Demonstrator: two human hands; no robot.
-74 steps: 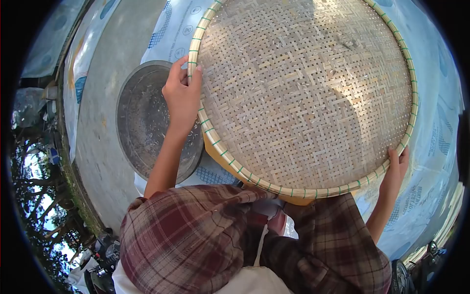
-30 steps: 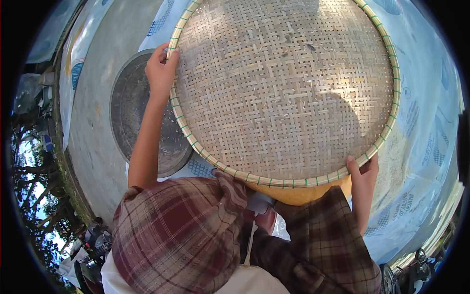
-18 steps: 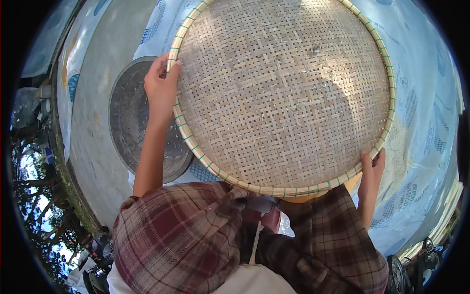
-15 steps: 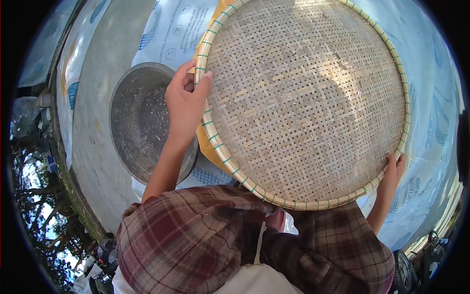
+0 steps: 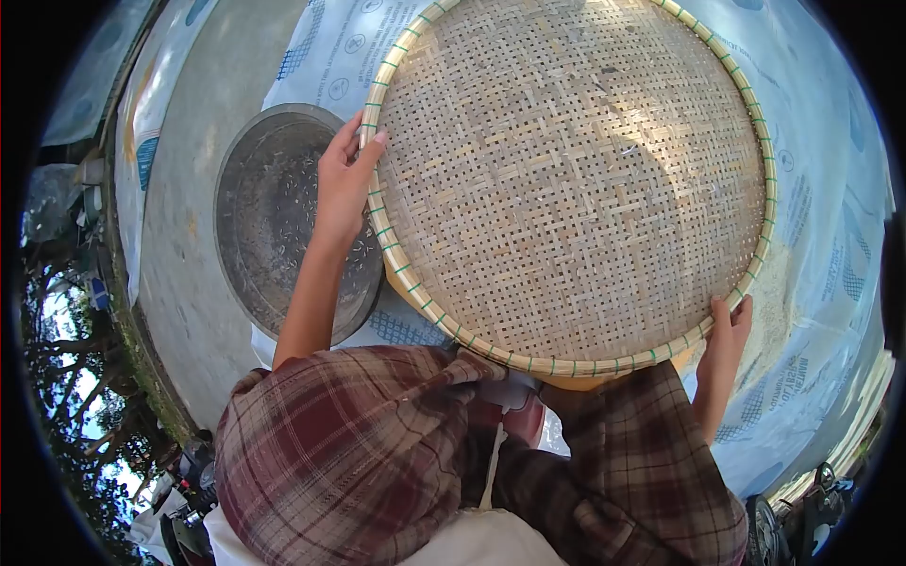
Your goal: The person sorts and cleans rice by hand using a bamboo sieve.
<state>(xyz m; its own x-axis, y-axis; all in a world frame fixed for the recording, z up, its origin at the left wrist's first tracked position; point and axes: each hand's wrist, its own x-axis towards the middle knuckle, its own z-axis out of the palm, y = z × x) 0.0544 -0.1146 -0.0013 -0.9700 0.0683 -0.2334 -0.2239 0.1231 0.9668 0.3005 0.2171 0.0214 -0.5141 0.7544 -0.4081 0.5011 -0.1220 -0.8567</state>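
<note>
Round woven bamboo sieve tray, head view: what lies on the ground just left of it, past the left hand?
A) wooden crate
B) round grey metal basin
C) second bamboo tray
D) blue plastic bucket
B: beside the round woven bamboo sieve tray, behind the left hand gripping its rim, sits a round grey metal basin with scattered bits inside.

The person wears a plaid shirt (image 5: 377, 453) in dark red, maroon and grey checks crossed by thin pale lines, its loose sleeves ending well short of each hand so both forearms are bare. A white garment (image 5: 481, 542) shows beneath the plaid. The left hand (image 5: 344, 179) and right hand (image 5: 727, 335) are bare, without gloves.
</note>
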